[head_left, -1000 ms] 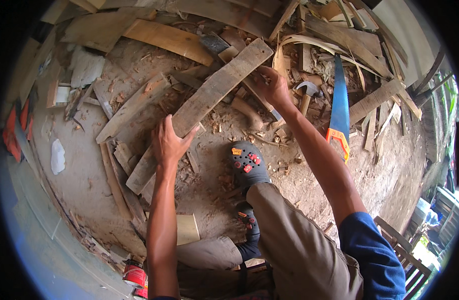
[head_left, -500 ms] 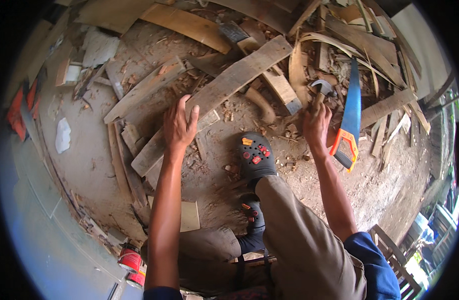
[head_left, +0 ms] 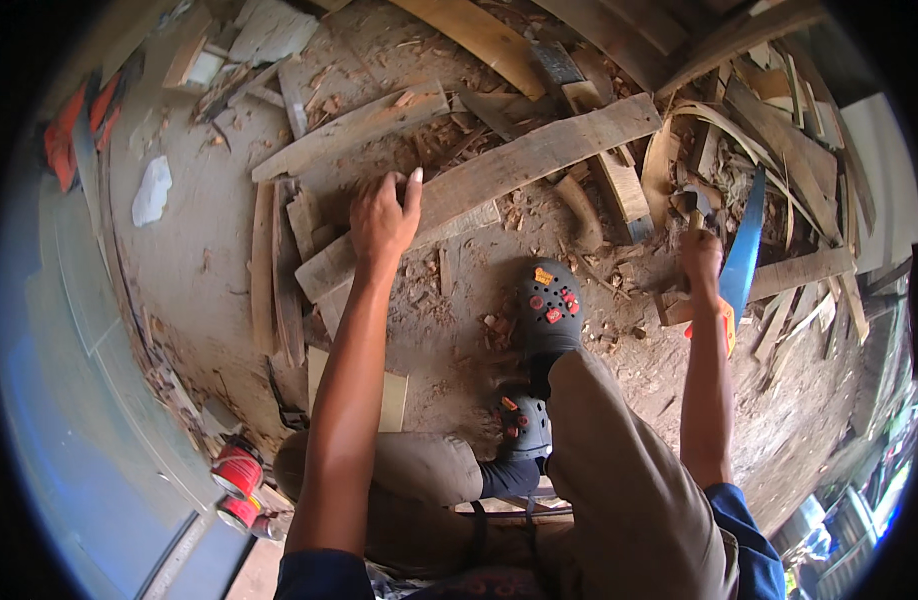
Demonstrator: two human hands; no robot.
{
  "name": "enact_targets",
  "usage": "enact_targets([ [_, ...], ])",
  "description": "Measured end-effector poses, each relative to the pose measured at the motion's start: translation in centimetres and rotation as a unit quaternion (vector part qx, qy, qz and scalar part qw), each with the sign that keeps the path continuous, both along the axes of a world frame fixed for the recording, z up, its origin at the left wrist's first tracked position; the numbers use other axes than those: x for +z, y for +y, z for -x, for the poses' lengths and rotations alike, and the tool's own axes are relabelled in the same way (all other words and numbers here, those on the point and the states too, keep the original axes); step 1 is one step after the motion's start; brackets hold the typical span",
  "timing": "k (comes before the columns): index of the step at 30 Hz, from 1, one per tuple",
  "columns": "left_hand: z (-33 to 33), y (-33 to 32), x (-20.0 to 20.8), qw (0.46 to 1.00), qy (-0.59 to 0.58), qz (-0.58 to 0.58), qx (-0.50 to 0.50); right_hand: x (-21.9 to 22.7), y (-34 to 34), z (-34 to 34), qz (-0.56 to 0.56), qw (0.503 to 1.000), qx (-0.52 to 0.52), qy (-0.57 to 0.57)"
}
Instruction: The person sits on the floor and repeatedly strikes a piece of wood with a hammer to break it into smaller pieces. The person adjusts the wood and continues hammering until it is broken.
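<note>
My left hand is closed over the lower left part of a long weathered plank, thumb raised and the fingertips hidden beyond its far edge. The plank slopes up to the right across other wood pieces. On the right, my right hand is wrapped round the handle of a claw hammer, whose dark head shows beyond the fist. Beside that hand lies a handsaw with a blue blade; my forearm partly covers its orange handle.
Scrap boards and curved offcuts pile up at the far right. A short wooden block and a rounded wood piece lie beyond my clog. Red cans stand at the lower left, beside a bluish panel. Wood chips litter the ground.
The whole view has shifted, so the scene sits farther right. My right hand has tightened into a fist round the hammer handle. My left hand stays on the plank, its fingers more curled.
</note>
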State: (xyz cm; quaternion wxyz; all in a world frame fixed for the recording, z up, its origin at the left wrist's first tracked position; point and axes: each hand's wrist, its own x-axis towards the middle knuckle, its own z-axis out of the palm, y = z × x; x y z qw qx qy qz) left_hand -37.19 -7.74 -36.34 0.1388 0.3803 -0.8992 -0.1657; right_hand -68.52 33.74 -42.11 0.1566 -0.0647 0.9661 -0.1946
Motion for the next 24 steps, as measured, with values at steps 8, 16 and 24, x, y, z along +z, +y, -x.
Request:
enact_targets([
  [8, -0.6, -0.5, -1.2, 0.999, 0.018, -0.008, 0.044, 21.4, -3.6, -5.5, 0.431, 0.823, -0.147, -0.338],
  [16, -0.7, -1.0, -1.5, 0.987, 0.129, 0.001, 0.095, 31.1, -7.4, -13.1, 0.377, 0.852, 0.146, -0.332],
  [24, -0.2, -0.5, -1.9, 0.991, 0.052, 0.059, 0.113, 8.5, -13.0, -27.4, 0.191, 0.942, 0.118, -0.248],
])
